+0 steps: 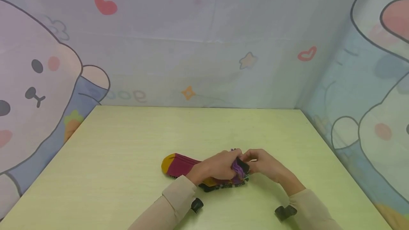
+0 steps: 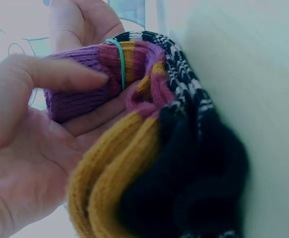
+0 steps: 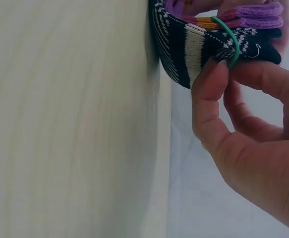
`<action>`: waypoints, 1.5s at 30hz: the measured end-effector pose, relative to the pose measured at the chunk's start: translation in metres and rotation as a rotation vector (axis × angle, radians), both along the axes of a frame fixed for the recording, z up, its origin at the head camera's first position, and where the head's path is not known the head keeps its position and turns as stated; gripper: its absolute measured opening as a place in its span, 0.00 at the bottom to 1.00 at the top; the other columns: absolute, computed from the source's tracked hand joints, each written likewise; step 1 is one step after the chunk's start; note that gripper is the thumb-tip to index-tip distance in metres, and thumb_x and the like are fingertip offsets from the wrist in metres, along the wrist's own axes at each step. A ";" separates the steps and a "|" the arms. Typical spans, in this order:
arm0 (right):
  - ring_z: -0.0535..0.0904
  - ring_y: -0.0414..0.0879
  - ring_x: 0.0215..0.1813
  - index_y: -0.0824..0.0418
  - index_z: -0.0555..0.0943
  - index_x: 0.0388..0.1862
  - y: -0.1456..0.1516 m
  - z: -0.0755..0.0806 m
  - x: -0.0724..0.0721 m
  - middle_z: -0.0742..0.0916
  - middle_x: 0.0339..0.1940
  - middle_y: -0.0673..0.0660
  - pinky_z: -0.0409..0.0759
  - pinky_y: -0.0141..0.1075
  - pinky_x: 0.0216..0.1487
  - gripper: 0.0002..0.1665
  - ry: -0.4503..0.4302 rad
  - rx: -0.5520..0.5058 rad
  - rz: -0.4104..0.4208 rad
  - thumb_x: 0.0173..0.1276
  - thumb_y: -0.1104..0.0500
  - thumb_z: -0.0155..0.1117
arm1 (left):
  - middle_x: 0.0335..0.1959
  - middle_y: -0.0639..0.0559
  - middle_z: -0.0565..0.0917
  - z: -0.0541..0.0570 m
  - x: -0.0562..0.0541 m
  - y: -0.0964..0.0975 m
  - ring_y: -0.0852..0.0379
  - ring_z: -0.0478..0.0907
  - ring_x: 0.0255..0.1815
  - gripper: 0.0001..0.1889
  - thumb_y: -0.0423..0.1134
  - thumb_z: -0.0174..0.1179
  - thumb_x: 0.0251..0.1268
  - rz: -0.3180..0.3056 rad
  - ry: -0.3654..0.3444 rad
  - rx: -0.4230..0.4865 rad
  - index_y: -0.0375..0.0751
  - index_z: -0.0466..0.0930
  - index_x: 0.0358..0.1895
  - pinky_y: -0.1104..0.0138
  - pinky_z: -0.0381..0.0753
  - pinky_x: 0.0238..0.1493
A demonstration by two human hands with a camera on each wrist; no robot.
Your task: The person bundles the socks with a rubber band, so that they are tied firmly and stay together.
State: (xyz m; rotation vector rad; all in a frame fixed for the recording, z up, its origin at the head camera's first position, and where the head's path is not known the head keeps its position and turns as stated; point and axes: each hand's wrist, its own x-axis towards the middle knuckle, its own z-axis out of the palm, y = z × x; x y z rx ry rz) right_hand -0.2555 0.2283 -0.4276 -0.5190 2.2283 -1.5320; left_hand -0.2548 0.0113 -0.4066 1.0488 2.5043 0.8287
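Observation:
A bundle of knit socks lies across the table. One pair is maroon (image 1: pixel 181 165) with mustard toes and heels and purple cuffs (image 2: pixel 77 82). Under it are black socks (image 2: pixel 208 163) with white patterning. A thin green elastic band (image 3: pixel 232 39) loops round the cuffs of both pairs. My left hand (image 1: pixel 218 166) grips the bundle at the cuff end, its thumb laid along the purple ribbing. From the right, my right hand (image 1: pixel 266 166) pinches the green band between thumb and forefinger at the edge of the black cuff (image 3: pixel 260 48). In the head view the hands hide much of the cuffs.
The pale wooden table (image 1: pixel 127 134) stretches out around the socks. A cloth backdrop (image 1: pixel 198 45) with cartoon animals stands along its back and sides. Dark wrist cameras (image 1: pixel 197 205) sit at both beige sleeves (image 1: pixel 169 201).

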 end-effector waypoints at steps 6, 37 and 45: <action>0.80 0.51 0.43 0.70 0.81 0.42 0.000 0.000 0.001 0.82 0.43 0.60 0.82 0.42 0.42 0.07 0.006 0.005 0.038 0.68 0.68 0.61 | 0.33 0.56 0.80 0.000 0.001 -0.001 0.62 0.77 0.27 0.19 0.51 0.65 0.63 0.008 -0.101 0.063 0.49 0.69 0.50 0.71 0.76 0.29; 0.73 0.42 0.34 0.56 0.82 0.16 0.036 0.027 0.003 0.81 0.29 0.47 0.74 0.37 0.35 0.17 0.459 0.523 0.036 0.65 0.57 0.71 | 0.27 0.54 0.74 -0.001 0.004 0.001 0.61 0.69 0.24 0.15 0.40 0.65 0.60 0.135 -0.066 0.031 0.50 0.67 0.43 0.68 0.67 0.26; 0.82 0.46 0.42 0.61 0.78 0.18 0.041 0.033 -0.001 0.85 0.29 0.50 0.77 0.42 0.50 0.23 0.238 -0.205 -0.339 0.78 0.61 0.54 | 0.28 0.54 0.74 0.000 0.002 0.002 0.61 0.68 0.24 0.15 0.40 0.65 0.60 0.133 -0.053 0.014 0.50 0.67 0.43 0.69 0.67 0.25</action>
